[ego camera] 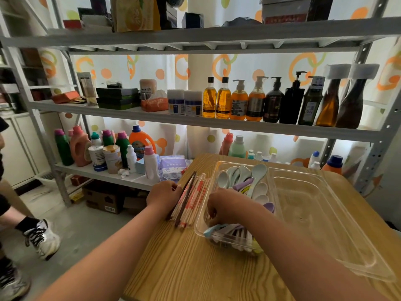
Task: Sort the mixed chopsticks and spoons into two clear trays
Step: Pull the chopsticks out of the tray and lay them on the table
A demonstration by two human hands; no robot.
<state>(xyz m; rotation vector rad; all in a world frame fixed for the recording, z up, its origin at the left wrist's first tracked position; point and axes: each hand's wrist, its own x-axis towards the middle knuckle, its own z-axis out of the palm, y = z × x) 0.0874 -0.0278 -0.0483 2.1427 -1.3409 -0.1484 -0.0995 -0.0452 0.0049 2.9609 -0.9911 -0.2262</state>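
Metal shelving point(195, 123) loaded with bottles stands behind a wood-grain table point(184, 261), and on that table sits the spoon tray point(202, 211), which serves as the landmark. Pale and lilac spoons point(243, 177) are heaped at its far end, with more handles crowded at its near end. Touching its right side is the second clear tray point(325, 213), which holds nothing. Just left of the spoon tray, on the bare table, lie the paper-wrapped chopsticks point(195, 198), with a dark pair point(187, 192) resting on top.

The left hand point(163, 195) has its fingers bent onto the bundle's left edge and seems to hold it. The right hand point(225, 208) reaches down into the near half of the spoon tray with curled fingers. The tips are hidden, so I cannot tell whether they grip anything.

The main risk is probably the bundle. It sits close to the table's left edge, and a nudge could roll the loose dark pair onto the floor. To reach the empty tray, the bundle must cross over the spoon tray, and a loose grip could drop sticks back among the spoons. The right hand's digging might also drag or tip the light tray.
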